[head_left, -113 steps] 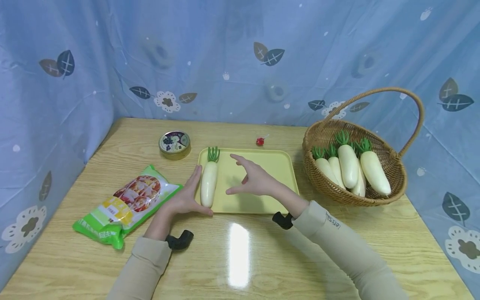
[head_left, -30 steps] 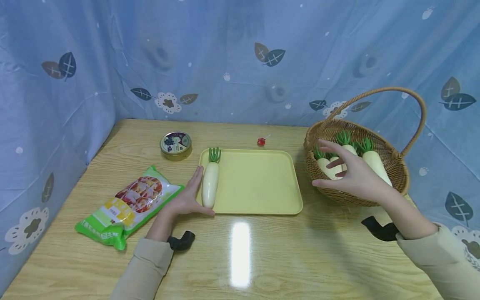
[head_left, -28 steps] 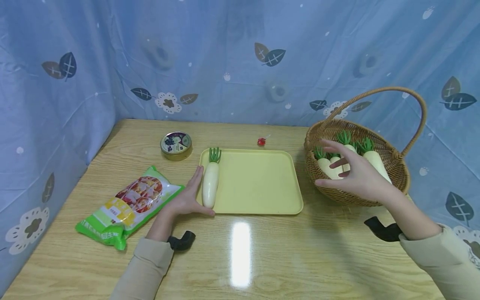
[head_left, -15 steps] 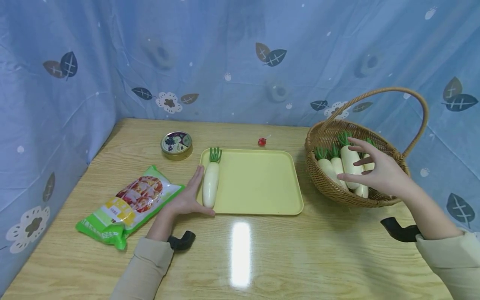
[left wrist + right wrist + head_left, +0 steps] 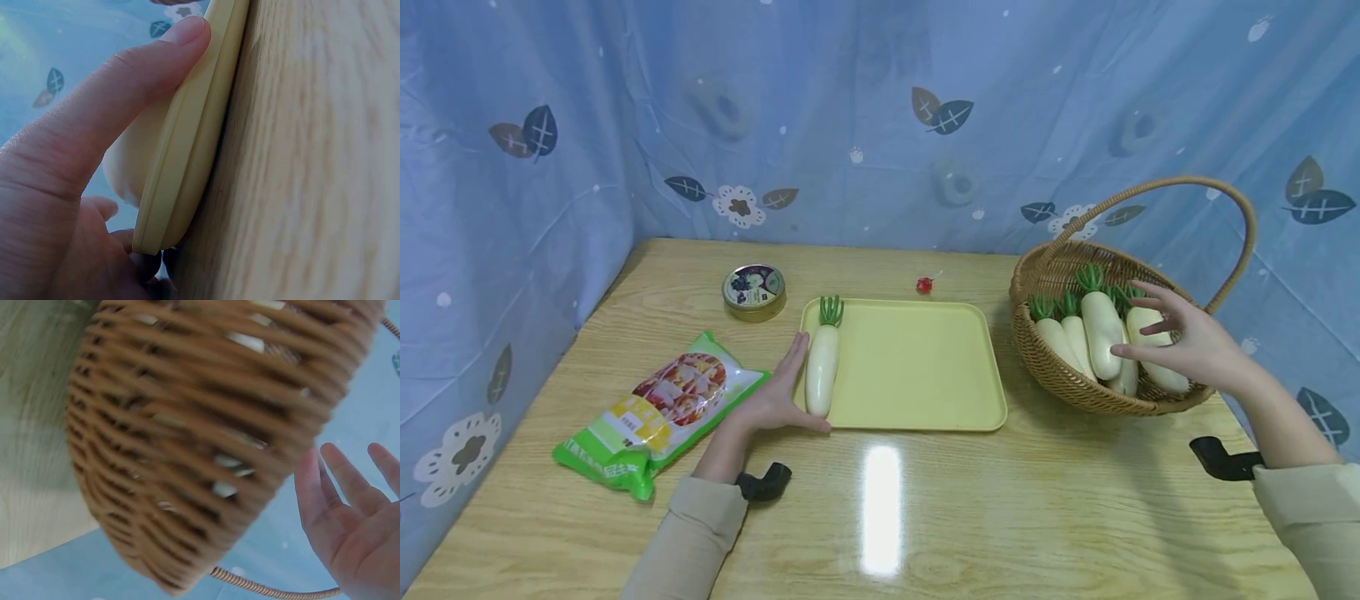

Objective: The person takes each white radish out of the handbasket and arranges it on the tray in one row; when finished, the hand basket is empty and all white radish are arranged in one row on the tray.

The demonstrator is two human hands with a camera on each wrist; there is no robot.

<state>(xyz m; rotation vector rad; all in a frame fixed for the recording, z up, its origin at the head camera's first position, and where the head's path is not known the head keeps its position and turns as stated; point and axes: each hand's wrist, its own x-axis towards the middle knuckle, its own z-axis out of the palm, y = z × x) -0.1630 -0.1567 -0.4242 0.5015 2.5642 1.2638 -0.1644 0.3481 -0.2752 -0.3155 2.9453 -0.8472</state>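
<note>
In the head view my left hand (image 5: 771,400) lies at the near left corner of a pale yellow tray (image 5: 925,367), thumb along the front edge and straight fingers by the left edge. The left wrist view has the thumb resting on the tray rim (image 5: 181,137). A white radish with green stems (image 5: 822,367) lies along the tray's left side. My right hand (image 5: 1195,342) hovers over the right part of a wicker basket (image 5: 1060,387), fingers spread and holding nothing. Several white radishes (image 5: 1101,333) lie in the basket, partly overlapped by the hand.
A green and white food bag (image 5: 662,408) lies left of the tray. Behind it stands a round tin (image 5: 752,292). A small red object (image 5: 924,285) sits behind the tray. The basket's tall handle (image 5: 1243,225) arches above it, close to the blue curtain (image 5: 850,125).
My right hand has moved from over the tray to the basket, then further right across it, uncovering the radishes on the left. The left hand stays at the tray corner.
</note>
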